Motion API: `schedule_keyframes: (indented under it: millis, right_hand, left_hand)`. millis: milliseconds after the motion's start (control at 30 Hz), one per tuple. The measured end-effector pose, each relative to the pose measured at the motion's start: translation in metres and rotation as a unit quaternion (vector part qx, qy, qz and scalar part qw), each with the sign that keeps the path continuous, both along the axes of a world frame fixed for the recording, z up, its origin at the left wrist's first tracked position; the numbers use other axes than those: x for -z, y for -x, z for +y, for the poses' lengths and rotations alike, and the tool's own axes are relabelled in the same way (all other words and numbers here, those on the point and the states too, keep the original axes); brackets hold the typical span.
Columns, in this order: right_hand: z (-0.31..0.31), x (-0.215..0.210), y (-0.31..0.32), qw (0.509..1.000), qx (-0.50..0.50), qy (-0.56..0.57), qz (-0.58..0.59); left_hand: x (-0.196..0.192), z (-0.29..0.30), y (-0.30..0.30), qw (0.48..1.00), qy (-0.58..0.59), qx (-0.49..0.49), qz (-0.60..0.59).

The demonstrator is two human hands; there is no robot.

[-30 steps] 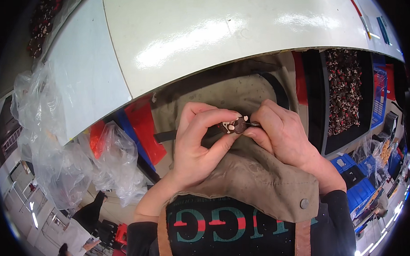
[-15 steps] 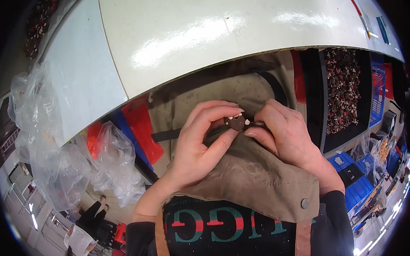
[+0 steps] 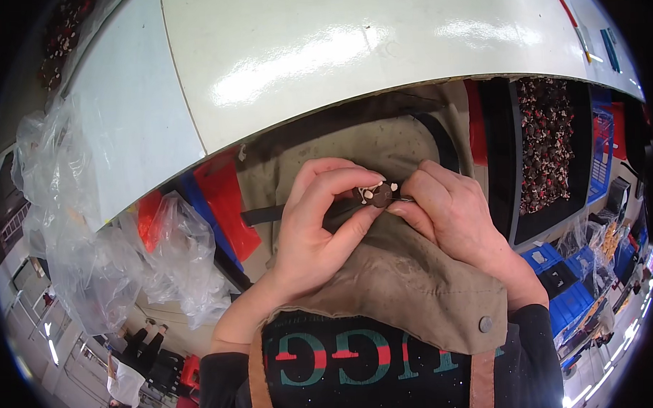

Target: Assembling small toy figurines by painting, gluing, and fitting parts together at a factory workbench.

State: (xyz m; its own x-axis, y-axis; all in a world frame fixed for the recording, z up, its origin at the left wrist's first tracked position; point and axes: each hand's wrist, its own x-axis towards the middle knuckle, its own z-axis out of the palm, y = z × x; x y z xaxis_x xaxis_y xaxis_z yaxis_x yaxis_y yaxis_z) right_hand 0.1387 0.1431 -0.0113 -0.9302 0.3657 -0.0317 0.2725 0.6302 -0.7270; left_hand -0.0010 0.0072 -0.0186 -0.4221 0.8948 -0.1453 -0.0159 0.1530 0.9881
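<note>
While my right hand [image 3: 452, 210] grips a thin rod [image 3: 405, 199], my left hand [image 3: 316, 219] pinches the brown piece [image 3: 381, 196], presumably light, stiff, best edge-held.

From where I sit, a glossy white tabletop [image 3: 299, 32] sweeps across the upper part of my view, its near edge bowed by the lens; a straight seam parts it from a pale bluish panel [image 3: 132, 103] on the left; two bright patches of glare [image 3: 286, 65] lie on the white surface; at lower left I see a strip of pale floor [image 3: 178, 324], with a red seat [image 3: 192, 372] and a black chair [image 3: 167, 371] close together; light metal framing [image 3: 80, 371] stands beyond, too small for me to make out; a white strip light [image 3: 53, 350] shines near the left rim, and a row of brighter lamps [image 3: 633, 330] runs along the lower right.
</note>
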Motion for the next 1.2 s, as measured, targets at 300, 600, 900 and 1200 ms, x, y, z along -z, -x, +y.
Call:
schedule_keyframes:
  millis: [300,600,900,1200]
  right_hand:
    - [0.0,0.001,0.001,1.0,0.004,0.007,0.005]
    - [0.0,0.0,0.003,1.0,0.004,0.009,-0.002]
    - [0.004,0.001,0.002,0.999,0.002,0.04,0.014]
    - [0.029,-0.008,0.001,0.998,-0.033,0.047,-0.009]
  left_hand:
    - [0.001,-0.001,0.001,1.0,0.002,-0.004,0.009]
    - [0.001,-0.001,0.001,1.0,-0.003,-0.013,0.0]
    - [-0.003,0.001,0.002,1.0,0.004,0.002,-0.029]
    - [-0.004,0.0,0.003,0.981,0.037,0.068,-0.176]
